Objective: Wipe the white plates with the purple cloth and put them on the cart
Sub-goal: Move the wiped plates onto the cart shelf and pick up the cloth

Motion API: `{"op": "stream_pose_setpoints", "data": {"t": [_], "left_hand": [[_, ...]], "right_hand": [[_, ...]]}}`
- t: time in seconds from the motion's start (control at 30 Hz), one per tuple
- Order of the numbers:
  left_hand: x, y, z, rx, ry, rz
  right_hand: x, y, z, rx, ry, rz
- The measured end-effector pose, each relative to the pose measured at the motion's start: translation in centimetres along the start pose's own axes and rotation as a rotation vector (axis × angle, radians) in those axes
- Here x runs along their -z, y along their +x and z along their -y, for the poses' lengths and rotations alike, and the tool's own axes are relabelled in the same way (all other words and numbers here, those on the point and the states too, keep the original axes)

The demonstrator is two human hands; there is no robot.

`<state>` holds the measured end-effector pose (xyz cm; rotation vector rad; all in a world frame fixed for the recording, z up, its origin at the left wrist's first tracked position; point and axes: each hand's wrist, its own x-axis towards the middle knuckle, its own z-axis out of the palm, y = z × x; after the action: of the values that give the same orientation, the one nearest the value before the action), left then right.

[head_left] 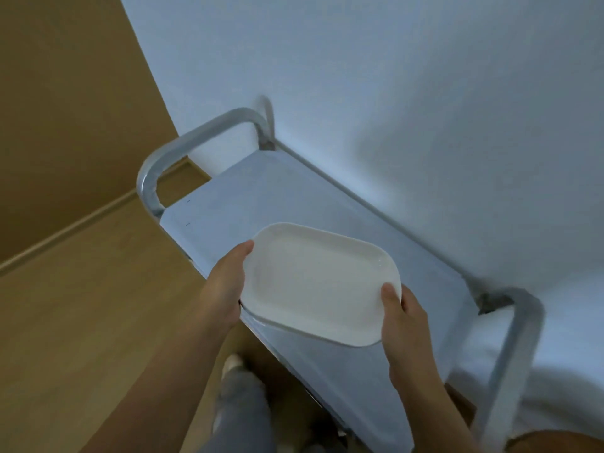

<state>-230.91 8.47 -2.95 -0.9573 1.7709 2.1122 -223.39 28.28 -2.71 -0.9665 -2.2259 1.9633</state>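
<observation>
Over the top shelf of the cart [287, 197] one white plate [318, 286] is held by two hands, and it is the only plate in view. It is an oblong dish with rounded corners and a shallow raised rim, its length running from upper left to lower right. The left hand [225, 286] holds the plate's left end, thumb lying along the rim; its other fingers are hidden beneath the plate. The right hand [403, 325] holds the lower right end, thumb pressed on top of the rim, the remaining fingers likewise out of sight underneath. So each grip is clamped on the plate's edge. Whether the plate rests on the shelf or hangs just above it cannot be told; its near edge reaches past the shelf's front edge.

The cart is a metal one, with two tubular end handles: one handle [196, 142] at the far left end, one handle [519, 348] at the near right end, the latter partly cut off low in the frame. A thin rail runs along the shelf's far side against a white wall [392, 76]. Only the top shelf is visible. Below, on the wooden floor [81, 305], a grey trouser leg [242, 403] and a pale foot [232, 362] are blurred.
</observation>
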Motion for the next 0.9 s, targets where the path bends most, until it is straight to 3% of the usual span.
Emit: {"op": "stream_pose_setpoints", "data": {"t": [0.43,0.9], "left_hand": [[1.5,20.1,-6.9,0.042,0.324,0.129],[0.0,26.9,-6.0,0.005,0.448,0.211]], "right_hand": [[-17.7,10.8,0.0,-0.228,0.086,-0.190],[-21.6,15.4,-2.3,-0.365,0.032,-0.296]]}}
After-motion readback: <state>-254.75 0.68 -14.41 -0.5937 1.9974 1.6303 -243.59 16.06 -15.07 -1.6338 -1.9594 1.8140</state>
